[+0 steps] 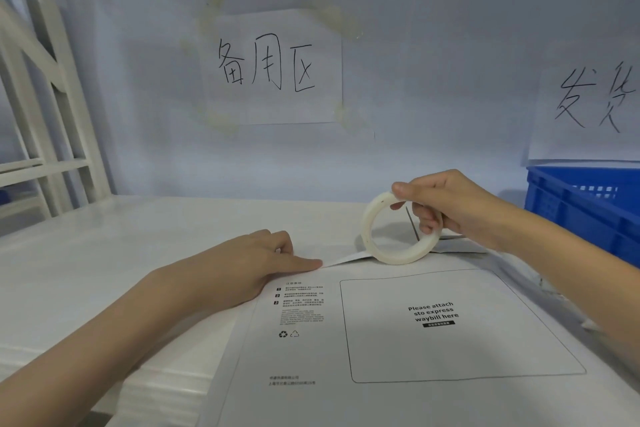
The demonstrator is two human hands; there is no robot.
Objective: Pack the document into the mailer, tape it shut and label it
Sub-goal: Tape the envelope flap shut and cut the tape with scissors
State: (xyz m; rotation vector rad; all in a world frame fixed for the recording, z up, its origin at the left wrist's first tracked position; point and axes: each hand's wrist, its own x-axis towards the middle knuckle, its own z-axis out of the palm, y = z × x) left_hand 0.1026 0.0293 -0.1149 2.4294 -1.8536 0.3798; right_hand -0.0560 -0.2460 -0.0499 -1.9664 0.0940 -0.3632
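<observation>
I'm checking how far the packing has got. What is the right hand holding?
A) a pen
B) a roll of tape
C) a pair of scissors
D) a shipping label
B: the right hand grips a pale roll of tape standing on edge at the far edge of the mailer, while the left hand presses the mailer down.

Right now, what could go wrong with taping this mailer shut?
The left hand pins only one corner of the white printed mailer, so its lifted flap may shift or crease. The right hand holds the translucent tape roll loosely by the rim; tape could run crooked or stick to itself.
</observation>
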